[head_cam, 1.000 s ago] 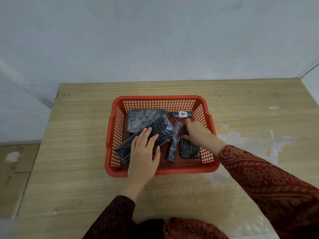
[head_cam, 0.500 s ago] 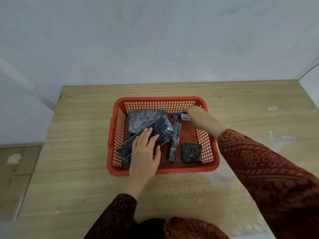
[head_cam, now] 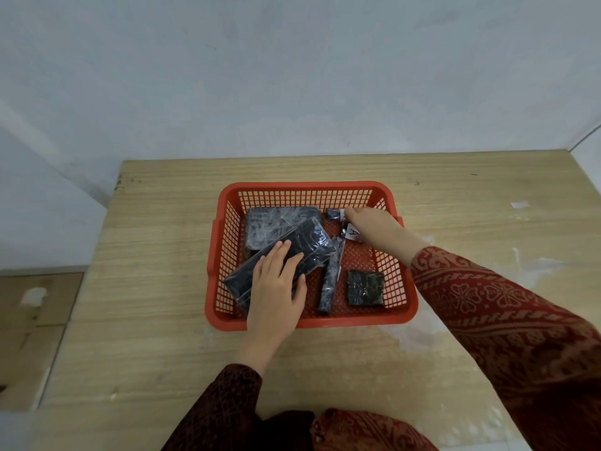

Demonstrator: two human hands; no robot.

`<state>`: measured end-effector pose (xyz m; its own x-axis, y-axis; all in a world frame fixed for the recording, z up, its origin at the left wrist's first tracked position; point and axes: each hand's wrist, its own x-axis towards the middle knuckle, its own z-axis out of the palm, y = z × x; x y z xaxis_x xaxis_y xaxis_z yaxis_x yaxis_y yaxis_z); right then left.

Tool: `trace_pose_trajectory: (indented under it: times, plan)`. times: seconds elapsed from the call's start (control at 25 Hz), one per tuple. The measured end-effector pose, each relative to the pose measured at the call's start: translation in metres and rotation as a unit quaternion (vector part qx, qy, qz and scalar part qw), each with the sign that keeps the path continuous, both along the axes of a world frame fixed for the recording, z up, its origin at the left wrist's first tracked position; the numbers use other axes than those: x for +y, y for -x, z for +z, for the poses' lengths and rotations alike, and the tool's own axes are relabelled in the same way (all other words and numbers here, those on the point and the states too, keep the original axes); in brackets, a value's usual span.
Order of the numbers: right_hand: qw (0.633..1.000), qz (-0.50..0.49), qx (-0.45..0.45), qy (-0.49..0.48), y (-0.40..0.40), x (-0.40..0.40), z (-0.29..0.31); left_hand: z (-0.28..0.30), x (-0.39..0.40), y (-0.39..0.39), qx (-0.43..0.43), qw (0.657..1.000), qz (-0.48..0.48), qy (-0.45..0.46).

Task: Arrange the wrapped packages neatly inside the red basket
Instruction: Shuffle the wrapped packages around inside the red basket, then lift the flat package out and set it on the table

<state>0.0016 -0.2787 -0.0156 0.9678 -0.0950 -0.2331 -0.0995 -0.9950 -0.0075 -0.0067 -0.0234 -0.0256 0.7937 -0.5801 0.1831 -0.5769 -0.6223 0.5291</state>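
Note:
The red basket [head_cam: 310, 320] sits mid-table and holds several dark wrapped packages. My left hand [head_cam: 276, 288] lies flat on a long flat package [head_cam: 302, 245], which leans across a larger package [head_cam: 270, 222] at the back left. A thin stick-shaped package [head_cam: 330, 281] lies along the middle. A small square package [head_cam: 364, 288] rests at the front right. My right hand [head_cam: 370, 227] is at the back right corner, with its fingers closed on a small package [head_cam: 335, 214] that carries a white label marked A [head_cam: 352, 233].
The wooden table [head_cam: 146, 288] meets a pale wall [head_cam: 292, 76] behind the basket. White worn patches [head_cam: 527, 265] mark the table to the right. The table's left edge drops off toward a floor [head_cam: 32, 320].
My right hand left the small square package at the front right and moved back to the labelled small package. My left hand stayed on the long flat package.

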Motion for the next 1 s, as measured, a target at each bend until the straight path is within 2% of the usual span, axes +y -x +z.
trace_pose_trajectory:
  times: [0.12,0.2,0.32,0.4,0.48,0.56,0.64,0.72,0.88,1.0]
  plan:
    - [1.0,-0.003,-0.014,-0.019,0.006,0.001,-0.011,0.001,0.0,0.001,0.002,1.0,0.0,-0.001]
    - [0.995,-0.048,-0.041,-0.076,0.012,0.004,-0.011,0.002,0.001,0.001,0.006,1.0,-0.006,0.001]
    - [0.961,-0.13,-0.149,-0.192,0.022,0.023,0.007,0.006,0.004,-0.003,0.048,0.998,-0.015,0.041]
    - [0.946,-0.114,-0.214,-0.215,0.031,0.046,0.024,0.014,0.012,-0.007,0.081,0.994,-0.014,0.076]
    - [0.952,-0.05,-0.226,-0.198,0.037,0.07,0.037,0.019,0.029,-0.011,0.038,0.995,0.01,0.086]
    - [0.968,0.042,-0.191,-0.157,0.036,0.093,0.036,0.02,0.051,-0.014,-0.009,0.994,0.067,0.091]
    - [0.979,0.124,-0.131,-0.097,0.03,0.112,0.025,0.015,0.071,-0.015,-0.014,0.987,0.13,0.09]
    - [0.981,0.17,-0.088,-0.035,0.021,0.122,0.017,0.005,0.08,-0.016,-0.005,0.986,0.151,0.076]
    - [0.988,0.14,-0.07,-0.009,0.013,0.124,0.019,-0.01,0.085,-0.008,0.037,0.989,0.112,0.09]
    - [0.992,0.079,-0.097,-0.015,0.03,0.117,0.028,-0.009,0.086,-0.007,-0.002,0.99,0.117,0.073]
